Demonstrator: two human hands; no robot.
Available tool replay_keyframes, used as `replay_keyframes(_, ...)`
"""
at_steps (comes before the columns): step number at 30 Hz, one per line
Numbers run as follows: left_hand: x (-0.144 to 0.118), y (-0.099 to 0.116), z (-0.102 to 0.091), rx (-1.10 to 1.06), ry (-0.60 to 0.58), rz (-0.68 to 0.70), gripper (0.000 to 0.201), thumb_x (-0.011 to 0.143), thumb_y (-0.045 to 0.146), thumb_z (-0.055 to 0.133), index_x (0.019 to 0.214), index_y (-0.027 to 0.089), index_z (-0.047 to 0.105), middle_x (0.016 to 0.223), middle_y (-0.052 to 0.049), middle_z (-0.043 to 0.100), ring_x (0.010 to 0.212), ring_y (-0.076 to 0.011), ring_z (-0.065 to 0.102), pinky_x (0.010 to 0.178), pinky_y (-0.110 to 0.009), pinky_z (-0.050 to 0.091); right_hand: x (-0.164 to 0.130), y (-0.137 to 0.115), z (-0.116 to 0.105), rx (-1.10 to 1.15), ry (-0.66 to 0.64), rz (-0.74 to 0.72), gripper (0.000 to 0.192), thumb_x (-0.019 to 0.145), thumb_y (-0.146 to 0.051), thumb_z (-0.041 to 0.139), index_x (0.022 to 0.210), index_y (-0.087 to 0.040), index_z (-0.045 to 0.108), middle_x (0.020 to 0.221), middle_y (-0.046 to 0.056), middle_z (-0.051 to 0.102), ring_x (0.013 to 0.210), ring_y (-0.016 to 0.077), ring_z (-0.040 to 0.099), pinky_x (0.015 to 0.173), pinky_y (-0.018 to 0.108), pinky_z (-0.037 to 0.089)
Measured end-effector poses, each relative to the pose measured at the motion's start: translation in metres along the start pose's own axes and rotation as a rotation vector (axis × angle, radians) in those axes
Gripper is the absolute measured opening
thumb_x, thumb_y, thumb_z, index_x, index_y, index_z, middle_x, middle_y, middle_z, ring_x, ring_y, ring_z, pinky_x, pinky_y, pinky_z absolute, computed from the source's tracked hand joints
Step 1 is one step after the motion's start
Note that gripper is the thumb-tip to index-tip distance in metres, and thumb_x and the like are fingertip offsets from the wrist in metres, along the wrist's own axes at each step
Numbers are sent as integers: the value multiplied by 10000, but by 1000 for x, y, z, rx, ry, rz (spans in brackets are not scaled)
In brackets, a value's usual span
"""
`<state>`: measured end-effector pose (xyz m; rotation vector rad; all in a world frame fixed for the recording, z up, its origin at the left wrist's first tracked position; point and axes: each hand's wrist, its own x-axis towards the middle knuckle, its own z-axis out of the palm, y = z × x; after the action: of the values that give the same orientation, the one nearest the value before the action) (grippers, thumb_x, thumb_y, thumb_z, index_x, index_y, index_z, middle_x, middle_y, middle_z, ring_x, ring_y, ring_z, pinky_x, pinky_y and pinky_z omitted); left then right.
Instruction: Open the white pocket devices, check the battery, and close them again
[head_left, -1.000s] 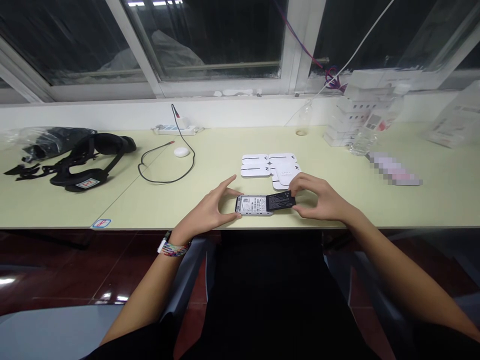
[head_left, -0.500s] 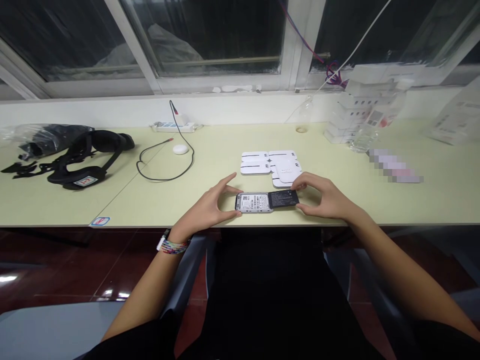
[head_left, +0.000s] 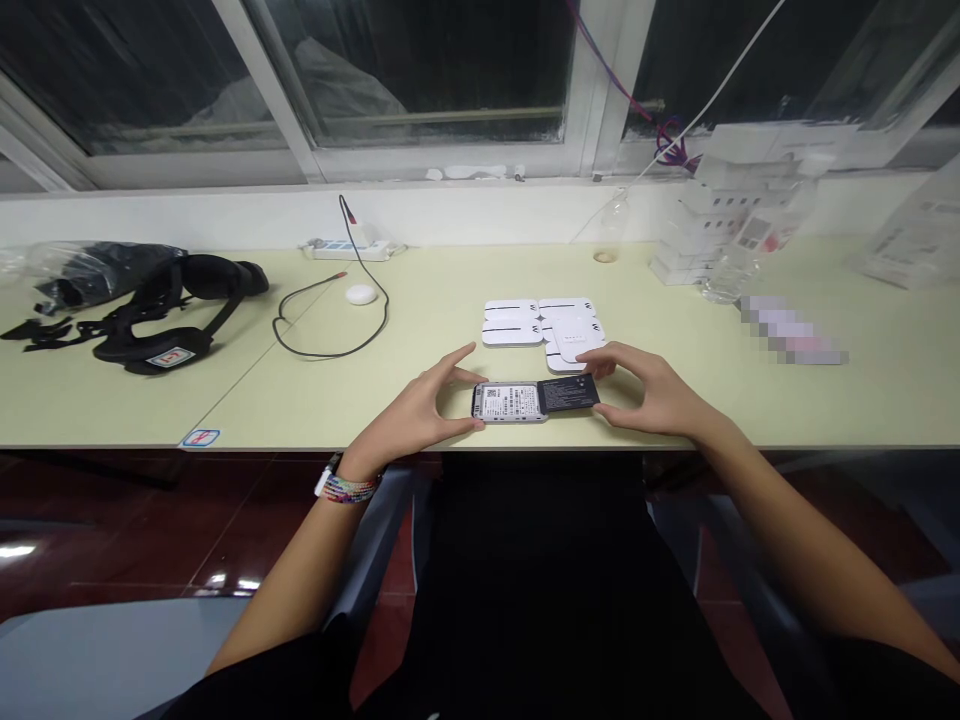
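Two-handedly working near the front edge of the tabletop, gripping the open device with the left hand, pinching the adjoining black battery with the right hand, ideally keeping both level.

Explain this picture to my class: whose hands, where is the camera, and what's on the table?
No machine here: these are one person's bare hands, seen by a camera worn on the head, looking forward and down. The left hand holds the left end of a flat, silver-edged rectangular device with a white printed label. The right hand is around the right end of a thin black rectangular block beside the device; its grip is unclear. On the pale-green table lie flat white round-cornered slabs, a black strapped headset and a looped black cable.
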<state>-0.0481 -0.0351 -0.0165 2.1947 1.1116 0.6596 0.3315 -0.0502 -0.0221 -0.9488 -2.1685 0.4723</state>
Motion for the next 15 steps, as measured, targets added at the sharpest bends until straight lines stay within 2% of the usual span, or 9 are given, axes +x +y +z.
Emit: replay_keyframes(15, 0, 1, -1, -4, -3, 4, 1018, 913, 485, 848, 1752, 303, 301, 1485, -95, 745, 1466, -344, 648, 1296, -562, 438, -1, 0, 1, -9, 15, -16, 514, 886, -269, 808, 1384, -315, 690, 1215, 60, 777, 1056, 286, 763, 978, 514, 666)
